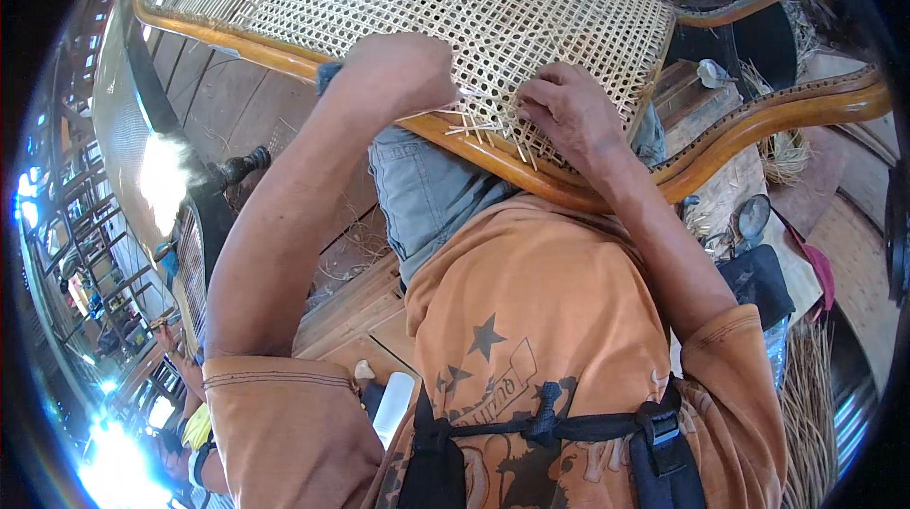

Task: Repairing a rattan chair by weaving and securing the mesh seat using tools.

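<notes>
A curved, varnished wooden chair frame (270, 56) lies across my lap with a woven cane panel (559, 11) in it. My left hand (403, 73) is closed in a fist over the panel's near edge, and a pale cane strand (474, 95) runs out from it toward the other hand. My right hand (573, 116) rests at the weave a little to the right, fingers curled into a pinch; whatever is between them is hidden. Loose strand ends (483, 130) stick out over the near rail between the two hands.
A second caned frame (142, 139) stands upright at the left. On the right lie bundles of cane strands (806, 395), a dark pouch (756, 281) and a round glass-like object (754, 217). Another person's arm (185, 367) shows at the lower left.
</notes>
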`<state>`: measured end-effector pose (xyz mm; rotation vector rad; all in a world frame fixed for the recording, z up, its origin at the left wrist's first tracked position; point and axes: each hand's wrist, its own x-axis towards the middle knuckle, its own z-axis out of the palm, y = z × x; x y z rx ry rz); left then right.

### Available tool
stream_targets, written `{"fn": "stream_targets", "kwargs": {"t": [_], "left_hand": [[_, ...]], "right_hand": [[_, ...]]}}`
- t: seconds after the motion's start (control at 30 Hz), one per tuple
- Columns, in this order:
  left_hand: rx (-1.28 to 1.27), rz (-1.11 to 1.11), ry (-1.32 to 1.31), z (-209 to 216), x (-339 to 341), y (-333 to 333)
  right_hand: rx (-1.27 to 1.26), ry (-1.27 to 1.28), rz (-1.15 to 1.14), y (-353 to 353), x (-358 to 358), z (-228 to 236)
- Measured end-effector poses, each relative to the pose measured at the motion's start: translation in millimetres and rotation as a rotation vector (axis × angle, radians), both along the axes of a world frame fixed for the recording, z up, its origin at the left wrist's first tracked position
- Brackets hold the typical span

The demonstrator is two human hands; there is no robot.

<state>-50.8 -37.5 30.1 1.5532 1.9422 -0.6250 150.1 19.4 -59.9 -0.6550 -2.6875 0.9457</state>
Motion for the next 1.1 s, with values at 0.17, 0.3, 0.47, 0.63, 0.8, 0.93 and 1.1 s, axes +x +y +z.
{"fn": "stream_targets", "kwargs": {"t": [0.17, 0.3, 0.47, 0.63, 0.8, 0.93, 1.1], "left_hand": [[0.019, 0.084, -0.012, -11.7, -18.3, -24.5], [0.044, 0.113, -0.075, -7.9, -17.8, -28.3], [0.14, 0.134, -0.138, -9.0, -22.2, -51.2], [0.124, 0.189, -0.002, 8.2, -21.0, -57.9], [0.416, 0.309, -0.01, 23.0, -12.3, -52.0], [0.461, 0.357, -0.227, 13.7, 27.4, -29.4], [0.896, 0.734, -0.98, 4.2, 76.0, -5.3]], "right_hand": [[0.063, 0.04, 0.02, 0.3, -5.5, 0.9], [0.152, -0.019, 0.055, 2.8, -7.5, -1.4], [0.041, -0.022, -0.024, 9.5, -8.5, -7.9], [-0.266, 0.122, -0.407, 32.7, 28.3, 1.1], [-0.301, 0.123, -0.365, 27.2, 41.5, -7.2], [-0.501, 0.22, -0.335, 10.9, 21.2, 7.6], [-0.99, 0.415, -0.346, -5.7, -0.2, 48.1]]}}
